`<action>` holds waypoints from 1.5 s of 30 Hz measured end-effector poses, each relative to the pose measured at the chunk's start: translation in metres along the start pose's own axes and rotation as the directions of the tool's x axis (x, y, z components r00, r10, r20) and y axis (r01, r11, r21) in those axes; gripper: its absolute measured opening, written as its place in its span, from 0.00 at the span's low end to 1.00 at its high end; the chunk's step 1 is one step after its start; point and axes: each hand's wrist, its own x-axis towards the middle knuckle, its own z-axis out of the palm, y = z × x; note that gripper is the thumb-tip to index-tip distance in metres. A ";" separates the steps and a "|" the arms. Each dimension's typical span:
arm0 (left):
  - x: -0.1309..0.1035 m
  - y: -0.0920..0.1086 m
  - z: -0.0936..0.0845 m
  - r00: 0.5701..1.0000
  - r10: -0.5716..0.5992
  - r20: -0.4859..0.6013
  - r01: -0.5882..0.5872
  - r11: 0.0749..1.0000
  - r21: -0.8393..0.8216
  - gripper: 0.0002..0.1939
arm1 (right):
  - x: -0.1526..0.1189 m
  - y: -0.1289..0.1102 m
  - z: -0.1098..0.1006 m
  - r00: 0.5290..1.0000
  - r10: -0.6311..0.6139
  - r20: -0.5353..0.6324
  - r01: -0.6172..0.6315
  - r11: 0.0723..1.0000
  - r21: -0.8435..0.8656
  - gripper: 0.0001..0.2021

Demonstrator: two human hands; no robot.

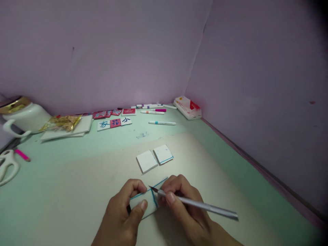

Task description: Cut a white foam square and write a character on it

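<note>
My left hand [125,208] pinches a white board piece [147,201] between thumb and fingers. Blue lines run along the far edge of the piece and across its middle. In my right hand [186,205] is a slim silver craft knife [205,206], its handle slanting down to the right. The blade tip lies at the far edge of the piece, close to the blue cross line and just right of my left fingertips. Beyond my hands lie two white squares, a plain one [147,161] and one with a blue edge line [163,154].
Marked tiles [115,123], markers [162,123] and a red-and-white box [188,107] lie toward the wall. At left are a white mug [27,118], a gold packet [63,123] on white boards [85,128], white-handled scissors [9,166] and a pink pencil [22,154].
</note>
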 end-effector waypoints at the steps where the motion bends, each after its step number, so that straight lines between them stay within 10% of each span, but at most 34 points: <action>1: 0.000 0.000 0.000 1.000 0.003 -0.003 -0.003 1.000 0.002 0.08 | 0.000 -0.001 0.001 1.000 0.000 0.016 0.000 1.000 -0.029 0.11; 9: -0.003 -0.001 0.003 1.000 0.009 -0.001 -0.009 0.998 0.065 0.09 | 0.003 0.004 0.003 0.931 -0.347 0.111 0.365 0.896 -0.254 0.07; 16: -0.006 -0.006 0.007 0.999 0.034 -0.028 -0.028 0.978 0.208 0.06 | 0.008 -0.004 0.002 0.963 -0.226 0.144 0.259 0.922 -0.288 0.05; 22: -0.013 -0.011 0.013 0.916 0.379 -0.128 -0.261 0.810 0.526 0.17 | 0.019 -0.006 0.006 0.984 0.027 0.177 0.045 0.919 -0.392 0.12; 32: -0.009 0.015 0.010 0.996 0.085 -0.020 -0.068 0.900 0.431 0.11 | 0.022 -0.005 0.000 0.969 0.070 0.237 0.024 0.928 -0.372 0.11; 45: -0.008 0.018 0.005 0.994 0.099 0.043 -0.108 0.888 0.446 0.10 | 0.018 0.006 -0.003 0.947 0.057 0.315 0.071 0.922 -0.380 0.11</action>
